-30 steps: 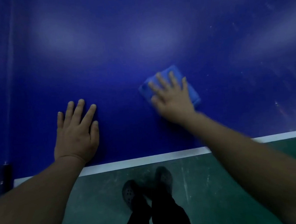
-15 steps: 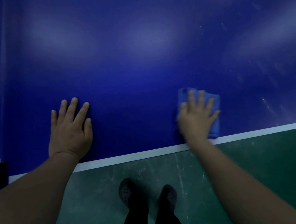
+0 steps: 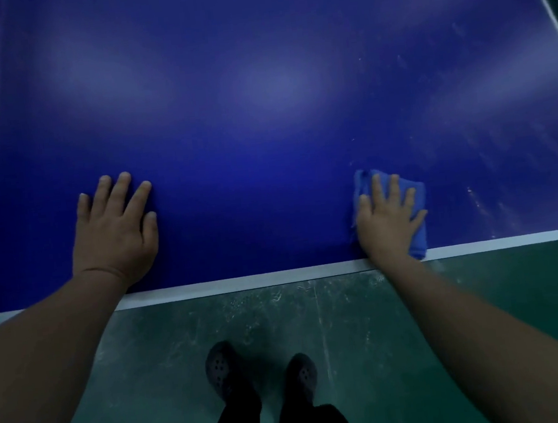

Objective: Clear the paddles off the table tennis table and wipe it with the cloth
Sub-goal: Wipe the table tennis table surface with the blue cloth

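Left hand (image 3: 115, 235) flat, fingers spread on table (image 3: 260, 110), right hand (image 3: 388, 220) flat pressing cloth (image 3: 413, 193)

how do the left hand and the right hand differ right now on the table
The left hand lies bare on the blue table; the right hand presses a folded blue cloth beneath it. The left hand sits a little in from the white edge line; the right hand's wrist crosses that line, and the cloth's corner reaches it. Both lie flat, palms down, fingers straight and spread.
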Available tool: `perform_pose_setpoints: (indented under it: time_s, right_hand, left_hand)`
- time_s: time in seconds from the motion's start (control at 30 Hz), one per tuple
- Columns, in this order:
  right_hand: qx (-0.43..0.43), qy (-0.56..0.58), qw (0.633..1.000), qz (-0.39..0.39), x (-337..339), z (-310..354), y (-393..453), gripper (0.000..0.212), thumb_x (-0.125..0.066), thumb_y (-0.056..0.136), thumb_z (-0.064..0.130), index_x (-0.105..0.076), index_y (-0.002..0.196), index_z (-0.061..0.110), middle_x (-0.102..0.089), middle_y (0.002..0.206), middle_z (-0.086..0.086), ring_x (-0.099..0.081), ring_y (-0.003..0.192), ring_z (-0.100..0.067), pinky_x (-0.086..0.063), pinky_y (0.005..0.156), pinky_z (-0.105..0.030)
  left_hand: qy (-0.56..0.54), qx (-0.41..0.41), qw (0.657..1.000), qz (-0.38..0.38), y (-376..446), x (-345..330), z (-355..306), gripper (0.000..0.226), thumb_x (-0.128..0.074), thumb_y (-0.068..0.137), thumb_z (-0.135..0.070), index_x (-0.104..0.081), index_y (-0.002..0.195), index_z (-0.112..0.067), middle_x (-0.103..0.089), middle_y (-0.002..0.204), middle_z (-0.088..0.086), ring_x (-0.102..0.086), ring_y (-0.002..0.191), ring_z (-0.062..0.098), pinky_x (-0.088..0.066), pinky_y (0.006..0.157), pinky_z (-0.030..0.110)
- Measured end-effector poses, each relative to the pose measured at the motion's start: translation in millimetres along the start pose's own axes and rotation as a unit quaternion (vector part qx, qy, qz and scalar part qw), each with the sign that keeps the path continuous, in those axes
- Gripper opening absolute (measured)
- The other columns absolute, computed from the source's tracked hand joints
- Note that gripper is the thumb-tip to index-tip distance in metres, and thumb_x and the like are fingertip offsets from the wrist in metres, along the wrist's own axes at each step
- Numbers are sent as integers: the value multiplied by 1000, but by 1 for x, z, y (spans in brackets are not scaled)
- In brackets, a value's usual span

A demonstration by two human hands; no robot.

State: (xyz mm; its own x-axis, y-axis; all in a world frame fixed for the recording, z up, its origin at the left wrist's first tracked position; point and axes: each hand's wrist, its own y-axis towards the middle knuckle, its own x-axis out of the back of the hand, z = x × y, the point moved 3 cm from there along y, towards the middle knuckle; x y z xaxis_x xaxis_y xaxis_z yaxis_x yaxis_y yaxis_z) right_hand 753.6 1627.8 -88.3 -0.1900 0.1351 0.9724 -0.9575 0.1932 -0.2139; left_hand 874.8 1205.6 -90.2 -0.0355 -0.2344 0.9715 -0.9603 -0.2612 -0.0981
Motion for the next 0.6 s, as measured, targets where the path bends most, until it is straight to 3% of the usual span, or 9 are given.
perform_pose_setpoints:
  time_s: [0.1,0.17,0.3,0.6]
  right_hand:
    - [191,-44,980,22,-15,35,-46,61,-18,98,59,-20,157,42,-10,168,6,-1,155,-29,8,119,-59]
    - [244,-46,968,28,-15,37,-51,60,-19,99,60,-24,156,42,-14,167,6,-1,155,-28,4,121,-59]
    - [299,-53,953,22,-8,36,-25,60,-18,100,60,-25,156,41,-15,167,6,0,155,-27,1,121,-61]
    - [324,-76,943,26,14,78,104,62,-11,98,61,-15,157,44,-7,168,9,7,155,-25,8,121,-58]
  left_hand:
    - [10,15,1000,3,-3,2,-4,70,-17,95,-48,-33,155,-16,-24,164,12,-13,152,33,-8,121,54]
    - [0,23,1000,1,-4,2,-12,70,-19,95,-48,-35,154,-13,-24,163,13,-15,152,34,-8,121,55]
    - [-21,-7,1000,-3,12,1,-56,69,-24,95,-45,-38,152,-9,-25,163,15,-18,152,33,-7,122,52]
    - [-75,-18,997,-16,124,-3,-156,61,-42,101,-34,-31,155,-10,-21,165,11,-11,154,27,-4,125,46]
